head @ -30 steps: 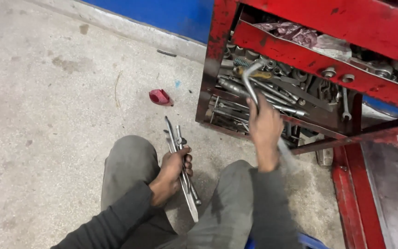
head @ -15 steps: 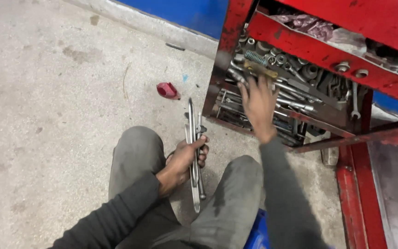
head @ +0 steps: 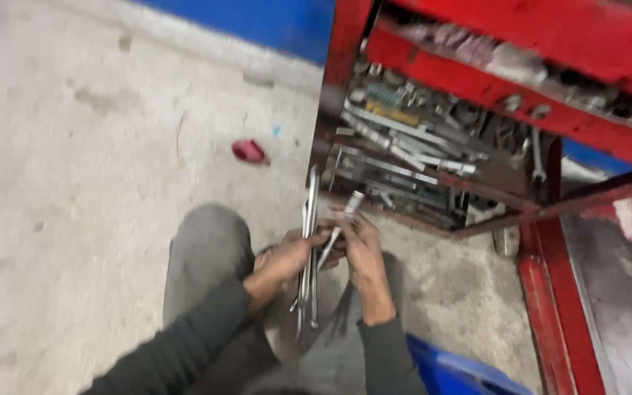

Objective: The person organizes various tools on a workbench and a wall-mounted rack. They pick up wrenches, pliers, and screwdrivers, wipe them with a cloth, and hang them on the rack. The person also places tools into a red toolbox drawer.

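A bunch of long wrenches [head: 309, 256] is gripped upright by the left hand [head: 287, 257] above the knees. A short tool [head: 339, 227] is pinched by the right hand [head: 360, 252]. Wrenches could be dropped if the grip is loosened.

You are in a workshop or garage. A red metal tool cabinet [head: 550, 44] stands open beside you, its drawer [head: 433, 153] crammed with loose wrenches [head: 396, 150] and sockets. You crouch on a stained bare concrete floor [head: 74, 183], with a blue-painted wall [head: 257, 18] behind it.
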